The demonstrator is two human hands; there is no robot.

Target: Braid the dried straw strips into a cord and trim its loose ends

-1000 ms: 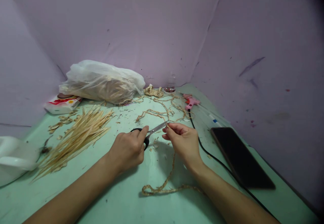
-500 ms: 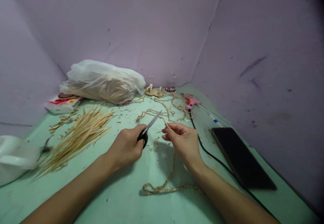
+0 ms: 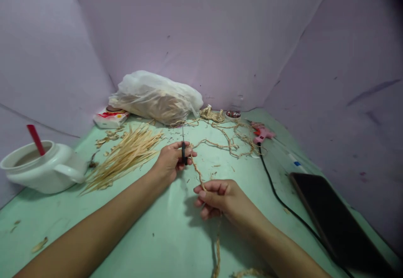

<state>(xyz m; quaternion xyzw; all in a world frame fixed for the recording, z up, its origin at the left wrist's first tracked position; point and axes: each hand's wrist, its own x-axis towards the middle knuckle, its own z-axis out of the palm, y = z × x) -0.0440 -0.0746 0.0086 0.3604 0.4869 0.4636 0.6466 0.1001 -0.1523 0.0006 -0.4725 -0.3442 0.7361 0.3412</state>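
My left hand (image 3: 174, 159) is closed around the black handles of a pair of scissors (image 3: 184, 152), whose blades point away from me, toward the back. Its fingertips also meet a braided straw cord (image 3: 197, 170). My right hand (image 3: 217, 199) pinches that cord lower down, between thumb and fingers. A short stretch runs between the two hands, and the rest hangs below my right hand toward the table's near edge. Farther back, more of the thin cord lies in loose loops on the green table (image 3: 176, 236).
Dry straw strips (image 3: 126, 154) lie to the left, beside a white pot (image 3: 63, 164) with a red handle sticking out. A filled plastic bag (image 3: 157, 97) rests against the back wall. On the right are a pink glue gun (image 3: 263, 134), its black cable and a dark phone (image 3: 333, 215).
My left hand has turned the scissors and come to the cord's upper part. My right hand has moved lower along with the cord. The view has swung left, showing more of the white pot.
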